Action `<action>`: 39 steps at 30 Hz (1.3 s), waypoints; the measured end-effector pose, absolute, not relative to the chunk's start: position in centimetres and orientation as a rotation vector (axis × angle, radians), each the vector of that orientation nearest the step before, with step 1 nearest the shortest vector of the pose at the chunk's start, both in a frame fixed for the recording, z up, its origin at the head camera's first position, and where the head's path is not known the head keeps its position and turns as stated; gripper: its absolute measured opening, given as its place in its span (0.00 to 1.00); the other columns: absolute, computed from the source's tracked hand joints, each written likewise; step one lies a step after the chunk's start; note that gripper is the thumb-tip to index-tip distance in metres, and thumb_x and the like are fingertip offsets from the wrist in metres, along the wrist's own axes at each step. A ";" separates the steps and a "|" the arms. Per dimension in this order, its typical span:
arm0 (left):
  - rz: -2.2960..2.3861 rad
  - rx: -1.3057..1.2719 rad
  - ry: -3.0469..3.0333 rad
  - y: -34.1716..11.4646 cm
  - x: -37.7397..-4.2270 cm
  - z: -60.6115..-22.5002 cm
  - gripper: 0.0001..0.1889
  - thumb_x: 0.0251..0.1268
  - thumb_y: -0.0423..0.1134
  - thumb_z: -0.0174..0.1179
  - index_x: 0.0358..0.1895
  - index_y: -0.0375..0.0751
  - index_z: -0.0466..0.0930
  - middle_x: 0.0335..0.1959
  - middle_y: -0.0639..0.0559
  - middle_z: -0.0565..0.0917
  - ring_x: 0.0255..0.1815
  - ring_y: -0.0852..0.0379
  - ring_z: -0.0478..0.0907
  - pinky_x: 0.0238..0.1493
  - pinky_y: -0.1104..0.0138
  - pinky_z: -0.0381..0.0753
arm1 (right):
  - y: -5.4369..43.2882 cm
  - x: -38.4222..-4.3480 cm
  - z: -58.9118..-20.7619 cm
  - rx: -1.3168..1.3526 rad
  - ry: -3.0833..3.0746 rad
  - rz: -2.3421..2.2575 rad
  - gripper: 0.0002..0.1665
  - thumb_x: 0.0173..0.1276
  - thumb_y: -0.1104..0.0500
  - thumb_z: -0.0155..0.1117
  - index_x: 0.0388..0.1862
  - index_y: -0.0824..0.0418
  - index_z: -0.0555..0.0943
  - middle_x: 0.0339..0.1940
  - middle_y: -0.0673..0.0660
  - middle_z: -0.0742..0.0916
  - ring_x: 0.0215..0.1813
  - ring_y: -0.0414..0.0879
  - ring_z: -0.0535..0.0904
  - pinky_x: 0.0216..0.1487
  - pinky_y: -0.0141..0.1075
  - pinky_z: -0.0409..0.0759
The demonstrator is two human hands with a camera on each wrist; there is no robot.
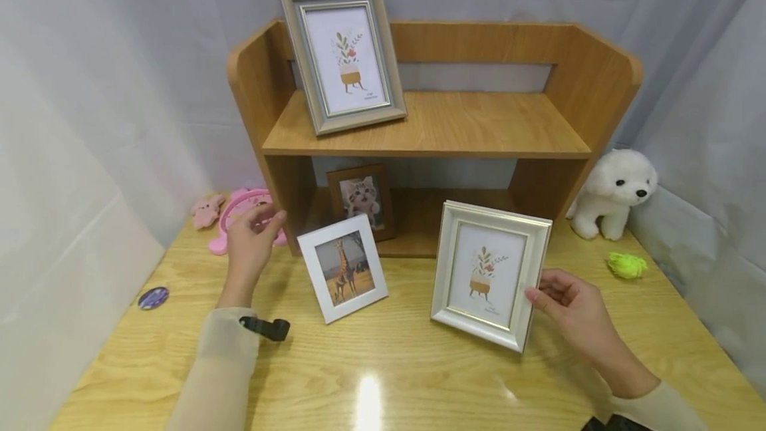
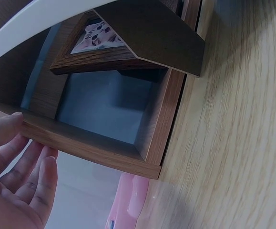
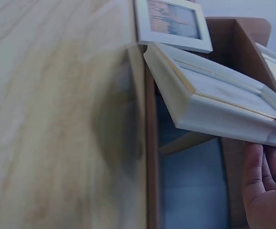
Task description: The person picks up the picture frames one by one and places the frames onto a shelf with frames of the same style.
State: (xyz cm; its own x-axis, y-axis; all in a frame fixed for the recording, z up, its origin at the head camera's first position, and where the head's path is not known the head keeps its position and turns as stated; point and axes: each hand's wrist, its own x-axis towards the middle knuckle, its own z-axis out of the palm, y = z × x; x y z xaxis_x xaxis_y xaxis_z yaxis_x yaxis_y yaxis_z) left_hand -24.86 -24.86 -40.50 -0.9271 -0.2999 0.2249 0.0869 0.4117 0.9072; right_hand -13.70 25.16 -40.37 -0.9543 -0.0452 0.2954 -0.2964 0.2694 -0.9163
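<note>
My right hand [image 1: 574,308] pinches the right edge of a cream picture frame [image 1: 439,271], thumb in front and fingers behind. It shows a potted-plant print and tilts in front of the shelf's lower right. In the right wrist view the frame's lower edge hangs above the tabletop. My left hand [image 1: 248,245] is beside the shelf's left panel, its fingers loosely bent with nothing between them. In the left wrist view its fingertips [image 2: 47,164] are right at the panel's edge. Between the hands, a white picture frame [image 1: 325,301] with a giraffe photo stands on the table.
The wooden shelf [image 1: 491,122] holds a grey-beige picture frame [image 1: 308,75] on top and a brown kitten-photo frame [image 1: 385,208] below. Left are a pink plush [image 1: 207,211], a pink round object [image 1: 220,239] and a purple disc [image 1: 153,298]. Right are a white toy dog [image 1: 613,185] and a yellow-green bundle [image 1: 626,265].
</note>
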 end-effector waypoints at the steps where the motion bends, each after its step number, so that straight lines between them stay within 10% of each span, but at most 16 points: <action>1: -1.521 0.182 -2.323 -24.8 -24.9 -40.4 0.26 0.68 0.55 0.61 0.61 0.41 0.79 0.59 0.45 0.80 0.55 0.49 0.80 0.51 0.64 0.83 | 25.2 -13.6 -40.1 0.325 -2.321 1.747 0.10 0.66 0.71 0.66 0.44 0.76 0.79 0.33 0.50 0.88 0.36 0.38 0.83 0.37 0.28 0.84; 39: -1.551 0.173 -2.286 -24.5 -24.6 -40.2 0.23 0.69 0.50 0.62 0.59 0.39 0.80 0.57 0.44 0.81 0.52 0.48 0.82 0.43 0.74 0.83 | 25.9 -11.9 -25.7 0.785 -1.578 1.972 0.15 0.63 0.80 0.61 0.49 0.86 0.75 0.40 0.68 0.87 0.40 0.50 0.86 0.43 0.31 0.85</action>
State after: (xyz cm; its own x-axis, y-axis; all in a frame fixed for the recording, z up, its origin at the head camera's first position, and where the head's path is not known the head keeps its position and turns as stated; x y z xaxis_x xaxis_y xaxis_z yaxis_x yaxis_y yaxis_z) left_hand -24.57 -24.53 -40.23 -0.9232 -0.3048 0.2341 0.1049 0.3862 0.9164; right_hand -11.87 25.93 -25.69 -0.7132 0.0226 0.7006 -0.6885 -0.2101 -0.6941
